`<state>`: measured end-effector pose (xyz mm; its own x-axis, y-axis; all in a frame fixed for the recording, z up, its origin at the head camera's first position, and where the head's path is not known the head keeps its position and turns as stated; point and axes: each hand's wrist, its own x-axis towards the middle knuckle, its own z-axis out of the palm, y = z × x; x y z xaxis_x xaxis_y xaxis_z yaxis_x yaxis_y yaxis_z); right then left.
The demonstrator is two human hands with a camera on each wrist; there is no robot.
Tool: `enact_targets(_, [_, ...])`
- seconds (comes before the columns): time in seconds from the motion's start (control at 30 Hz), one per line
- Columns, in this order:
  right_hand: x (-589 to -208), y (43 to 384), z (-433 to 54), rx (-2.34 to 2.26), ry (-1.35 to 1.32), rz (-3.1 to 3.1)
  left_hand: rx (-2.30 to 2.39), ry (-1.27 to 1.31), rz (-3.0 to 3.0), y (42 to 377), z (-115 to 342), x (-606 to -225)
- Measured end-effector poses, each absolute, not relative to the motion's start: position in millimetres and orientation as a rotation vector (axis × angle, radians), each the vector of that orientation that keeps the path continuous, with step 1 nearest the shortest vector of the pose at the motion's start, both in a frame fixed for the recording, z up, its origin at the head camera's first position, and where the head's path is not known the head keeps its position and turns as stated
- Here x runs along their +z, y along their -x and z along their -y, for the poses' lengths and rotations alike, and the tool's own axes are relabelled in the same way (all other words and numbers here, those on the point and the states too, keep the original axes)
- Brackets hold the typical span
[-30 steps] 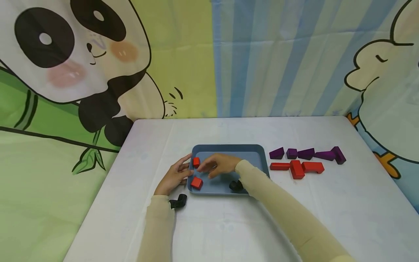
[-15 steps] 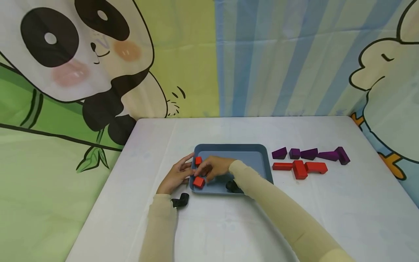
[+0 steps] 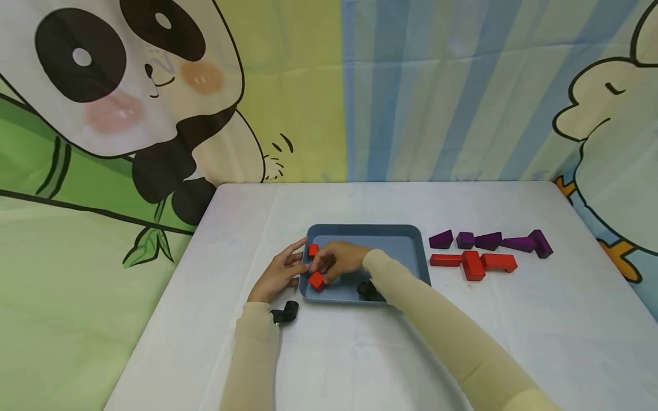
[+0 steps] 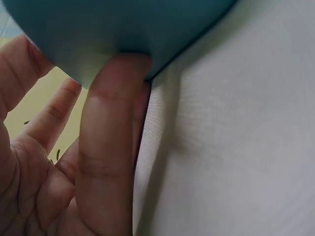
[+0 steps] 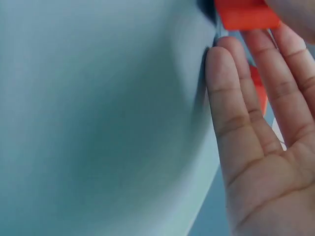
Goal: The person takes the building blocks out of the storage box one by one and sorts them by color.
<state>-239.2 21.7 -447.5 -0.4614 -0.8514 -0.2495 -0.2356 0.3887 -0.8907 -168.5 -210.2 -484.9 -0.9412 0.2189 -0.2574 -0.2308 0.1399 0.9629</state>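
Observation:
In the head view a blue tray [image 3: 398, 241] lies on the white table. Near its front left corner my right hand [image 3: 343, 260] pinches a red block [image 3: 316, 281], which sits tilted at the fingertips. The right wrist view shows that red block [image 5: 248, 17] by the thumb, with the other fingers stretched out. A second red block [image 3: 313, 251] rests at the tray's back left. My left hand [image 3: 277, 277] touches the tray's left edge with fairly straight fingers; in the left wrist view its thumb [image 4: 110, 142] lies against the blue wall.
Right of the tray stand several purple blocks [image 3: 488, 241] in a row. In front of them several red blocks [image 3: 474, 266] line up end to end. A black wrist device [image 3: 286, 311] sits by the left cuff. A patterned cloth [image 3: 288, 91] hangs behind the table.
My right hand has moved down to the front red block and now pinches it; the block has turned and shifted slightly up. My left hand stays at the tray's edge. The head view has shifted slightly.

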Motion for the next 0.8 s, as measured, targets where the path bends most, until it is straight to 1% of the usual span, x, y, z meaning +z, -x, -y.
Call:
enact_targets(0.27, [-438.3,243.7,-47.6,-1.181,0.913,-1.963,1.844,0.034,-2.097,172.0,207.8,-487.0])
enact_targets(0.8, [-418.1,242.1,-94.7,-1.32,0.839,-2.001,1.857,0.067,-2.108,167.4,208.2,-484.2])
